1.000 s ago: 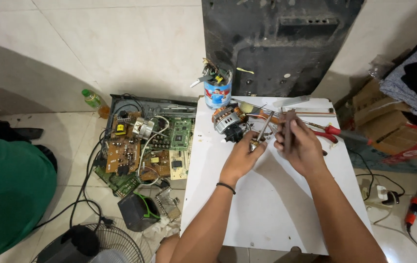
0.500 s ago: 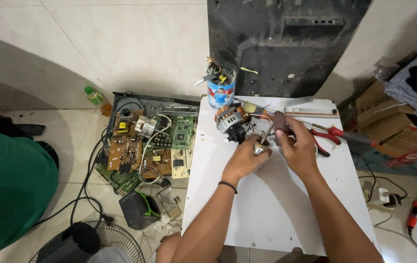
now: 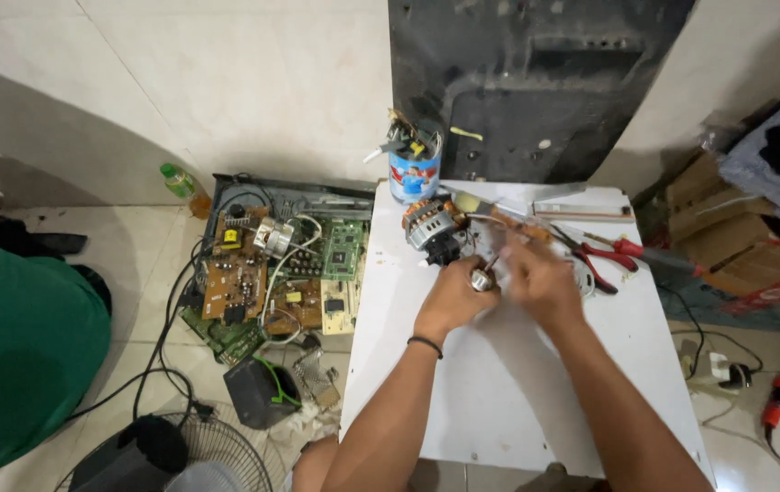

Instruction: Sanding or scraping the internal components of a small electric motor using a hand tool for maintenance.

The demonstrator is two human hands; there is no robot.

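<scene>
Both hands have dropped slightly toward the body since earlier, now close together. Left hand [image 3: 452, 296] is clenched around a small metal part [image 3: 481, 279]; right hand [image 3: 540, 282] is motion-blurred, grasp can't tell. White bench [image 3: 499, 401] under them. Just beyond: motor [image 3: 433, 224]. Right of right hand: red-handled pliers [image 3: 604, 255]. Farthest: can of tools [image 3: 413, 164].

Small copper-wound electric motor [image 3: 433, 228] lies on the white square worktop [image 3: 499, 401], before the blue tin tool-can [image 3: 414, 173]; red-handled pliers [image 3: 604, 255] lie right; bare circuit boards [image 3: 271, 273] lie on the floor, left.

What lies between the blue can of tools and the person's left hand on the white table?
In the head view, a small electric motor with copper windings lies between the blue can and the left hand on the white table.
</scene>
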